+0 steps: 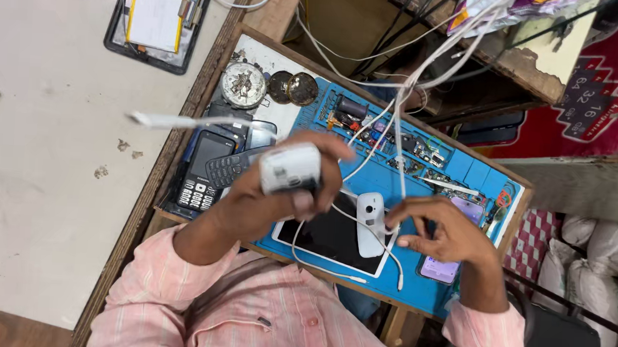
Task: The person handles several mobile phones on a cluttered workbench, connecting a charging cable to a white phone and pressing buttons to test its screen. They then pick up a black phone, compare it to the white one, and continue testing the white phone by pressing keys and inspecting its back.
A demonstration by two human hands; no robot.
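A white boxy charger-like block (290, 168) is gripped in the left hand (279, 193), fingers curled tight around it, raised above the blue rubber work mat (459, 168). A thin white cable (383, 128) is pinched between thumb and fingertips of the right hand (442, 235); the cable runs up toward the cluttered wooden shelf (522, 72). A small white oval plastic device (370, 224) lies on a white-framed tablet with dark screen (326, 239), just beside the right hand. A purple phone (440, 269) is partly covered by the right hand. Black keypad phones (206, 167) are stacked at the mat's left edge. An opened tablet with exposed battery (154, 17) rests on the grey counter (44, 179).
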